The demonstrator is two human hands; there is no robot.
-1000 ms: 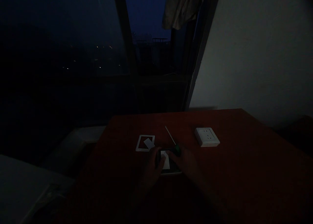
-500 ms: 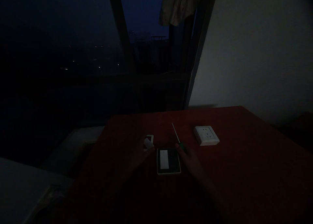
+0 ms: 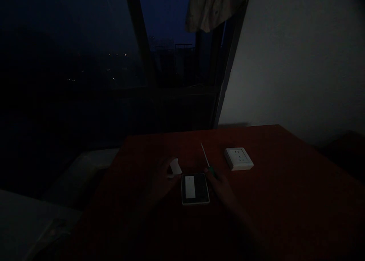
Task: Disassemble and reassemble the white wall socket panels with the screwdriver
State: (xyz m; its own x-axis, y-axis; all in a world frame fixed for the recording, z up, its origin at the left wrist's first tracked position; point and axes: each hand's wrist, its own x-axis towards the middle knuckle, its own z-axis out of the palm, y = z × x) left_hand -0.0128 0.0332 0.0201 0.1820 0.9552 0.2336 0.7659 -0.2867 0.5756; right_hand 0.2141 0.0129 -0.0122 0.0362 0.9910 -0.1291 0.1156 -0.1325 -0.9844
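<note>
Curving around a white piece [image 3: 176,167], the left hand [image 3: 162,179] has thumb and fingers parted; cannot tell whether they grip it. Just right, a white-rimmed dark plate [image 3: 201,189] lies on the reddish table [image 3: 273,162]. Right hand [image 3: 221,186]: fingers wrapped around a green-handled screwdriver [image 3: 211,170]; white socket [image 3: 238,158] farther right.

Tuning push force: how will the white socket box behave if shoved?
The white socket box looks low and broad, so it should slide rather than roll or tip. Its crisp, straight edges suggest a stiff shell. Weight is hard to judge; its inside is hidden.
</note>
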